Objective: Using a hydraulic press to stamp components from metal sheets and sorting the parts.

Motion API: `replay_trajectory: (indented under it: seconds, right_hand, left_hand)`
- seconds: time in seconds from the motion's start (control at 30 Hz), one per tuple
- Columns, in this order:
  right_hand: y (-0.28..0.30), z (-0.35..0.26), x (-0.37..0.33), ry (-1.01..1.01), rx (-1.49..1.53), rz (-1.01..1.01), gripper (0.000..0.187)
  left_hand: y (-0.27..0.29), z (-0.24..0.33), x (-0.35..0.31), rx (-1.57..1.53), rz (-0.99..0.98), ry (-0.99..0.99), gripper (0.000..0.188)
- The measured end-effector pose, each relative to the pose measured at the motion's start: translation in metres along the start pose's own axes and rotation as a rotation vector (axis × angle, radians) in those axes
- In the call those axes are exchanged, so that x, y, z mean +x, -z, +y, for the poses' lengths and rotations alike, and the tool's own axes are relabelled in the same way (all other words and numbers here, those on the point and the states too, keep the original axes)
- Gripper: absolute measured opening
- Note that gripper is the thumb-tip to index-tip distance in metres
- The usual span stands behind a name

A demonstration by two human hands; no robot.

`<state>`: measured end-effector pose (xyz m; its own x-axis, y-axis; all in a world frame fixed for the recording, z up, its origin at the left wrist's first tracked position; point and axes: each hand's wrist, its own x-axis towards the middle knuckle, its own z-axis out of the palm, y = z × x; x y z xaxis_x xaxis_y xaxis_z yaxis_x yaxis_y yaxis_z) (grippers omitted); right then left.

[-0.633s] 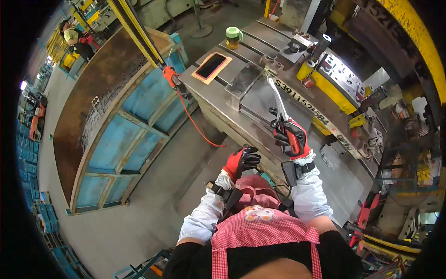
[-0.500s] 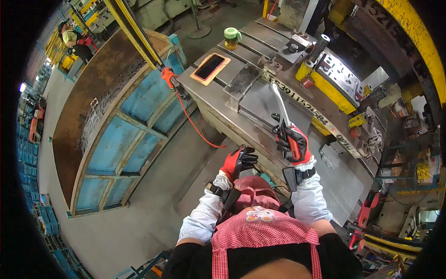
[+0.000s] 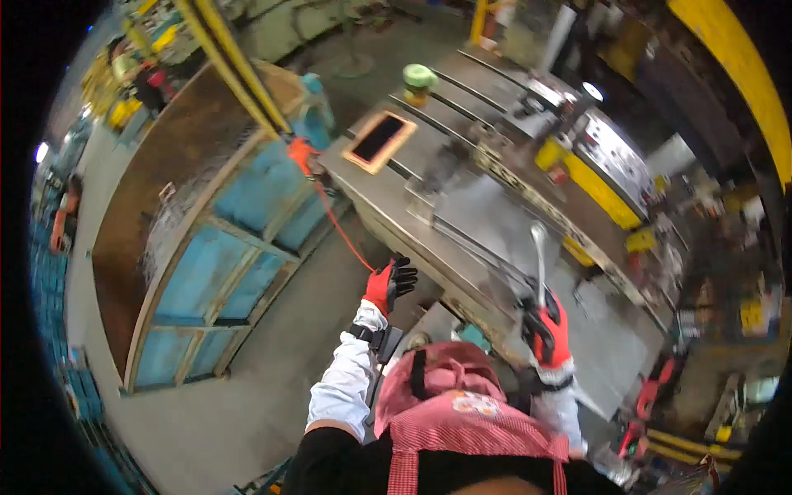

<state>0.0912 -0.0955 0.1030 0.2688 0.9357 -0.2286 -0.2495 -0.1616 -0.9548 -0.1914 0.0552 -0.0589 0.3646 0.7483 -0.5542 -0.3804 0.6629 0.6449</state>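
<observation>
My right hand (image 3: 546,330), in a red and black glove, is closed around a long silver wrench (image 3: 540,257). The wrench points away from me with its rounded end up, above the right part of the metal press table (image 3: 379,210). My left hand (image 3: 389,283), gloved the same way, has its fingers stretched out and holds nothing. It hovers beside the table's front edge, close to the lower end of an orange-red cord (image 3: 334,216). Motion blurs the picture.
A phone on a tan pad (image 3: 381,142) and a green-lidded cup (image 3: 417,85) sit on the table's far left. Yellow-sided die blocks (image 3: 606,165) stand behind. At left is a large blue metal bin (image 3: 194,276) with scrap. A person (image 3: 148,87) is far off.
My right hand has come back toward me and slightly right, bringing the wrench with it. My left hand has shifted left, with its fingers spreading.
</observation>
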Motion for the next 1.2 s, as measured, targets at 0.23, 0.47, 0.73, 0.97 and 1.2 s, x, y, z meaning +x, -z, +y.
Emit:
replay_trajectory:
  seconds: [0.23, 0.47, 0.73, 0.97, 1.2]
  right_hand:
    - [-0.007, -0.001, -0.026, -0.091, 0.016, 0.116, 0.054]
    - [-0.014, 0.004, -0.016, -0.155, -0.033, 0.16, 0.063]
    - [-0.004, 0.002, -0.008, -0.179, -0.015, 0.128, 0.063]
    - [-0.022, 0.004, 0.011, -0.206, -0.003, 0.028, 0.062]
    - [-0.049, 0.012, 0.025, -0.155, 0.082, -0.245, 0.061]
  left_hand:
    - [0.099, 0.145, 0.093, 0.425, 0.786, -0.661, 0.054]
    - [0.137, 0.259, 0.156, 0.414, 0.819, -0.804, 0.061]
    - [0.252, 0.289, 0.229, 0.643, 0.33, -1.101, 0.031]
    - [0.165, 0.267, 0.152, 0.398, 0.343, -0.938, 0.021]
    - [0.108, 0.181, 0.031, -0.111, 0.067, -0.81, 0.022]
